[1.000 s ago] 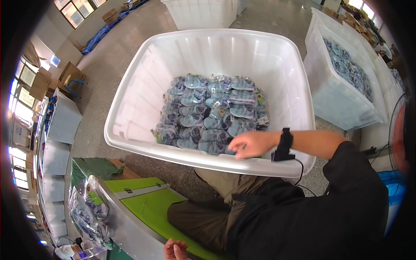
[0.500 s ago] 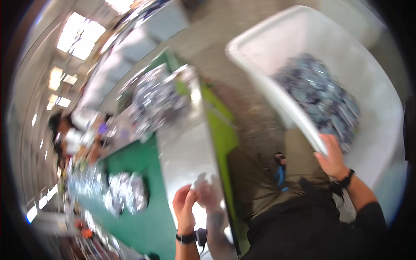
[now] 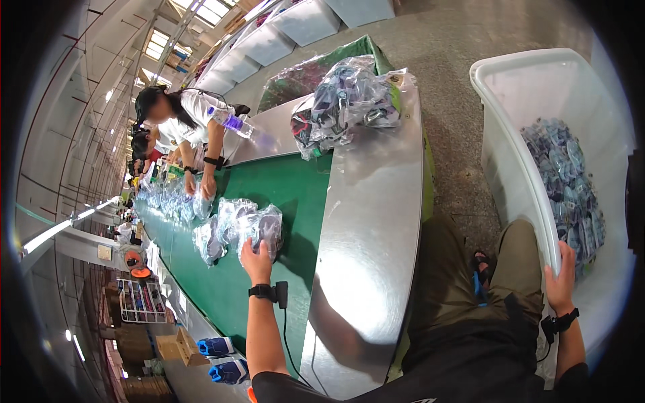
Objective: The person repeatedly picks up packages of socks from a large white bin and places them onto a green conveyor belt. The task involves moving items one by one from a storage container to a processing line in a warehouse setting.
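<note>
My left hand [image 3: 256, 258] reaches over the green conveyor belt [image 3: 269, 188] and grips a clear plastic bag with a dark item inside [image 3: 263, 228]. More such bags [image 3: 216, 232] lie just beyond it on the belt. My right hand [image 3: 559, 282] holds the near rim of a large white plastic bin [image 3: 507, 154] at my right side. The bin holds several small bagged items [image 3: 570, 185].
A shiny metal table [image 3: 373, 221] runs beside the belt, with a heap of bagged goods [image 3: 346, 101] at its far end. A person in white [image 3: 188, 121] and others work across the belt. A plastic bottle [image 3: 228, 122] stands near them. Grey concrete floor lies between table and bin.
The view has swung from the white bin to the conveyor belt. My right hand left the bags inside the bin and now holds its rim. My left hand reached out to a bag on the belt.
</note>
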`<act>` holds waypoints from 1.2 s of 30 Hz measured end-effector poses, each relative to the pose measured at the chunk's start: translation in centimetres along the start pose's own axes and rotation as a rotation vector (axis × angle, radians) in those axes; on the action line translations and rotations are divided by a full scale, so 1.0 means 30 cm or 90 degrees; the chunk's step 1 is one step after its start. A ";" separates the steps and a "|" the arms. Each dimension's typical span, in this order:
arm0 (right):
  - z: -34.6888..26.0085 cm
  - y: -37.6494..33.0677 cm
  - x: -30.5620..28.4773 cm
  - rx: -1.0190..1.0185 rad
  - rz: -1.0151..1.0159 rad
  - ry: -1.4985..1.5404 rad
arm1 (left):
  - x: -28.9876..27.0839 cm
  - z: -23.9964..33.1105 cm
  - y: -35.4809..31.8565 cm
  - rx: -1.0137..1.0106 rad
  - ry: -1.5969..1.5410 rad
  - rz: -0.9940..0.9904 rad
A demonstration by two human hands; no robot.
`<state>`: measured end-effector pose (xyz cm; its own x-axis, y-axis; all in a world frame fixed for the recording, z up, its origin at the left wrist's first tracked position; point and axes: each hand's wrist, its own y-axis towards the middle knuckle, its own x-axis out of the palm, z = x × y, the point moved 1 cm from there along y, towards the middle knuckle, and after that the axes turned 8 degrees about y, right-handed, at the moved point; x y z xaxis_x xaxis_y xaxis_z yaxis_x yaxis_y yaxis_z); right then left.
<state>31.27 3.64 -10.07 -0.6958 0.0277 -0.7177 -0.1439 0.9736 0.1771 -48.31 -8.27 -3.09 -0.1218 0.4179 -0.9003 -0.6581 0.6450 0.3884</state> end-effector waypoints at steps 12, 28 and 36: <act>0.028 -0.008 0.002 -0.009 -0.017 -0.001 | -0.179 0.197 -0.398 -0.141 -0.507 -0.163; -0.048 0.004 -0.025 0.051 -0.013 0.024 | -0.109 -0.139 -0.183 -0.521 -0.579 -0.290; -0.065 0.014 -0.027 0.015 -0.001 0.020 | -0.208 0.366 -0.460 0.176 -0.267 0.094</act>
<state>30.41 3.59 -8.11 -0.7177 0.0201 -0.6961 -0.1279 0.9788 0.1601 -30.30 -12.76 -0.68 0.1467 0.7012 -0.6977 -0.4294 0.6806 0.5936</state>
